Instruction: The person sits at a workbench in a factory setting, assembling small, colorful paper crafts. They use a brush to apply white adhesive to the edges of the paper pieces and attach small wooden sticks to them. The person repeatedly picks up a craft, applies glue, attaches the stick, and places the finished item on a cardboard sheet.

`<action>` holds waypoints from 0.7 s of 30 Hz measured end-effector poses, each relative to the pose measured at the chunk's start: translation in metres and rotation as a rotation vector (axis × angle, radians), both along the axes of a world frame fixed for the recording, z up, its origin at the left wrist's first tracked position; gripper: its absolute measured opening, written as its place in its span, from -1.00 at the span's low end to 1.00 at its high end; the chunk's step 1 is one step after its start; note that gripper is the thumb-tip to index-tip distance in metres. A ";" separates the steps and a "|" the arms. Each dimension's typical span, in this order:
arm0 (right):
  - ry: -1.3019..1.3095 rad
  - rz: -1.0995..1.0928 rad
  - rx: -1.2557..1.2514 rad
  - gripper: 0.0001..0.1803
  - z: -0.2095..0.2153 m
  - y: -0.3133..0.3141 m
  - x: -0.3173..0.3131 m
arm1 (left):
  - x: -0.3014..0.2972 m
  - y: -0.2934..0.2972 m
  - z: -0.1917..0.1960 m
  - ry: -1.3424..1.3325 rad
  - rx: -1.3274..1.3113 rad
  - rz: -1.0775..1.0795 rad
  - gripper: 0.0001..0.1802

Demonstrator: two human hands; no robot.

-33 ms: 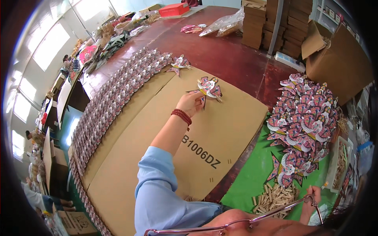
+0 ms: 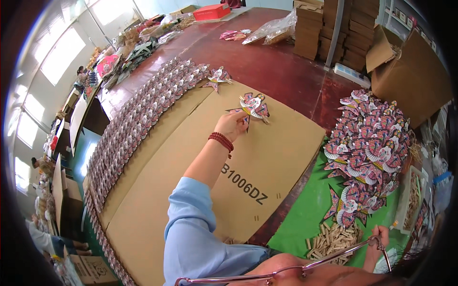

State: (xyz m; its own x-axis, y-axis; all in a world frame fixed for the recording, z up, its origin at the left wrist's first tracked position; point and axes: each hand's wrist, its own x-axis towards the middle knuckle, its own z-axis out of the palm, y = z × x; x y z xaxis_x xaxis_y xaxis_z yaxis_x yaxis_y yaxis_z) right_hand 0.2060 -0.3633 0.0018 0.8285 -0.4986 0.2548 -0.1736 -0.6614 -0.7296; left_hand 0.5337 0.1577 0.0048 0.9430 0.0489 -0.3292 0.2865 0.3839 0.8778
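Note:
My left hand (image 2: 231, 126) reaches forward over a flat cardboard sheet (image 2: 162, 176). Its thumb and fingers pinch the tail end of a colourful bird-shaped cutout (image 2: 254, 106) with patterned wings. A small pale wooden piece sticks out at the cutout's right edge. Another bird cutout (image 2: 218, 76) lies beyond it, beside long overlapping rows of the same cutouts (image 2: 138, 112) along the sheet's left side. At the lower right, my right hand (image 2: 380, 234) shows only in part, behind a glasses frame. Its fingers are curled; what they hold, if anything, is hidden. It is near small wooden clothespins (image 2: 334, 240).
A heap of bird cutouts (image 2: 369, 143) lies on green cloth (image 2: 298, 209) at the right. Beyond stand an open carton (image 2: 410, 71), stacked cardboard (image 2: 307, 31) and a white power strip (image 2: 352, 75) on the red table (image 2: 281, 64). A plastic tray (image 2: 411, 202) sits at far right.

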 end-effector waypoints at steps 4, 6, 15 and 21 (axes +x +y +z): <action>0.012 -0.003 -0.041 -0.86 0.000 0.001 0.002 | 0.001 0.005 -0.010 -0.043 -0.091 0.130 -0.83; 0.002 -0.013 -0.069 -0.86 -0.001 0.001 0.001 | -0.002 0.012 -0.009 0.006 0.003 0.048 -0.77; -0.009 0.017 -0.060 -0.87 -0.002 -0.004 0.004 | 0.051 0.053 -0.001 -0.146 1.619 0.203 -0.53; -0.078 0.022 -0.036 -0.87 -0.001 -0.013 0.001 | 0.085 0.044 -0.007 0.150 1.638 0.075 -0.38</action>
State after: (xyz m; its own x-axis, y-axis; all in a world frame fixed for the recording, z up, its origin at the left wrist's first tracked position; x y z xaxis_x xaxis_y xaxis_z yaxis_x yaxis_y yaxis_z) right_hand 0.2074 -0.3765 0.0008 0.8161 -0.4698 0.3364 -0.1026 -0.6907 -0.7158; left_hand 0.6192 0.2022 -0.0017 0.8891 0.4565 0.0332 0.4258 -0.8515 0.3061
